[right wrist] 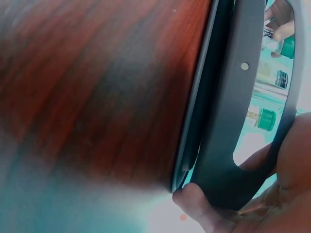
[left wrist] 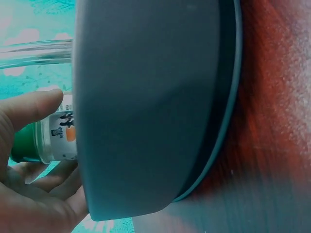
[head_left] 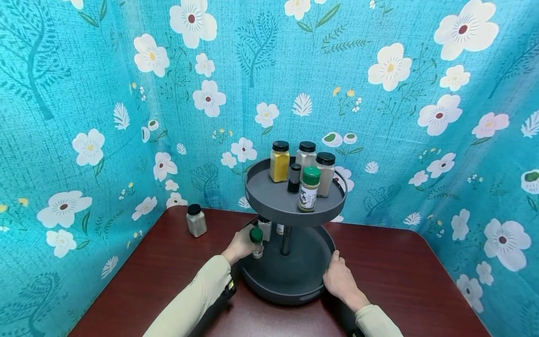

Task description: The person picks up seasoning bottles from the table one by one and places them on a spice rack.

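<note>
My left hand holds a small spice jar with a green cap at the left side of the lower tier of a dark grey two-tier turntable. In the left wrist view, thumb and fingers lie on both sides of this jar's label, and its lower end is hidden behind the rim. At the lower tier's right edge, my right hand grips the rim beside a handle slot, thumb low on the outside. Behind the held jar stands a black-capped jar, with another jar partly hidden near the post.
The upper tier carries several jars, among them a yellow-filled one and a green-capped one. A black-capped jar stands on the brown table at left. Flowered blue cloth hangs behind.
</note>
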Demonstrator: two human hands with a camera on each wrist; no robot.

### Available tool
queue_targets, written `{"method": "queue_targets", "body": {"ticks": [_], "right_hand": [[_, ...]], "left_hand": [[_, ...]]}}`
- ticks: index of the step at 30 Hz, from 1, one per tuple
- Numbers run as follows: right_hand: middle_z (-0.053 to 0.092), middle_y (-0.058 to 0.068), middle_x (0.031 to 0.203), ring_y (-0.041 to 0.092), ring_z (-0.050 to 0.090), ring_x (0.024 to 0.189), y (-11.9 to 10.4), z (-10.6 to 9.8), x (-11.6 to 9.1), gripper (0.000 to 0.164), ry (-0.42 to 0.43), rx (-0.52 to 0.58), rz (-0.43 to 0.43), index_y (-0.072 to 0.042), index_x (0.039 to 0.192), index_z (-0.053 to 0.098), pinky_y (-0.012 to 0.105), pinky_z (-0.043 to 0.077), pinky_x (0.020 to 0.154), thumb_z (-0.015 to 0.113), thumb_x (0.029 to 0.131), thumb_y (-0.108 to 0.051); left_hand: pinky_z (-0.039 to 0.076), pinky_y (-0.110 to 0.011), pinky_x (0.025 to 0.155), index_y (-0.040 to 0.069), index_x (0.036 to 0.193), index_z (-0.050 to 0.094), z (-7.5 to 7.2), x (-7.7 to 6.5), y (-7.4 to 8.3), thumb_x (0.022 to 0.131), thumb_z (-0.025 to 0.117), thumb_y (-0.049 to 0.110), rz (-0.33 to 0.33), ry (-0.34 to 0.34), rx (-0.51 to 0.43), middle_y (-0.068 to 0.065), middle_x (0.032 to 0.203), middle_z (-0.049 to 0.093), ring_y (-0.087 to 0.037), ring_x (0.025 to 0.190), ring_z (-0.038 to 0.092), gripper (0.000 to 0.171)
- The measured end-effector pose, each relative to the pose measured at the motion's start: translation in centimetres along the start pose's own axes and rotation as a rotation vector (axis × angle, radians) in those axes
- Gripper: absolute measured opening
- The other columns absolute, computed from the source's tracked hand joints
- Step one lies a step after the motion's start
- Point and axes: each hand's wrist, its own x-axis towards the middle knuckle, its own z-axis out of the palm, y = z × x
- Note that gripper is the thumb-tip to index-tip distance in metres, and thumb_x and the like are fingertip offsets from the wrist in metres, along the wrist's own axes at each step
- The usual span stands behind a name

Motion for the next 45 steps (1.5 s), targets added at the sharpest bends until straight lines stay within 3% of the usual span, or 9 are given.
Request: {"method": "queue_targets", "body": {"ticks": [10,19,26,32,45], "right_hand": [[0.040,0.044,0.116,0.048,0.057,0.082,0.1,0.2,0.0,0.067,-0.013,0.007,-0.002,0.025,0.134,0.016,0.055,0.046,0.075,0.047,0.081,-0.003],[0.043,0.042,0.113,0.048,0.057,0.082,0.1,0.3,-0.1,0.066,0.009,0.004,0.004,0.024,0.133,0.019,0.054,0.046,0.076,0.047,0.080,-0.003],[0.043,0.042,0.112,0.047,0.057,0.080,0.1,0.3,-0.1,0.066,0.011,0.002,-0.002,0.024,0.133,0.018,0.054,0.047,0.075,0.048,0.080,-0.004],[0.042,0.042,0.114,0.048,0.057,0.083,0.1,0.3,-0.2,0.067,-0.001,0.002,0.004,0.024,0.133,0.017,0.054,0.046,0.077,0.048,0.081,-0.005],[0.042,0.038,0.113,0.041,0.058,0.077,0.1,0.2,-0.7,0.063,-0.025,0.038,0.007,0.021,0.132,0.017,0.051,0.048,0.071,0.047,0.084,-0.006]], "left_hand": [[0.052,-0.043,0.079,0.001,0.119,0.050,-1.7,-0.3,-0.1,0.075,0.080,0.011,0.055,0.011,-0.139,-0.014,0.104,0.062,-0.025,0.091,0.061,0.054],[0.047,-0.047,0.088,0.004,0.124,0.050,-3.1,-0.5,-0.4,0.074,0.080,0.010,-0.003,0.046,-0.161,-0.020,0.123,0.056,-0.032,0.112,0.054,0.059],[0.047,-0.047,0.088,0.005,0.122,0.052,-3.8,-1.2,-0.9,0.072,0.080,0.007,-0.003,0.054,-0.199,-0.023,0.122,0.056,-0.036,0.112,0.054,0.057],[0.047,-0.046,0.087,0.004,0.122,0.052,-4.9,-1.7,-1.5,0.076,0.075,0.007,-0.039,0.109,-0.223,-0.022,0.120,0.056,-0.034,0.110,0.055,0.051],[0.045,-0.048,0.091,0.001,0.121,0.051,-7.3,-2.4,-4.8,0.086,0.069,0.012,-0.118,0.217,-0.227,-0.023,0.120,0.055,-0.037,0.112,0.054,0.040]]}}
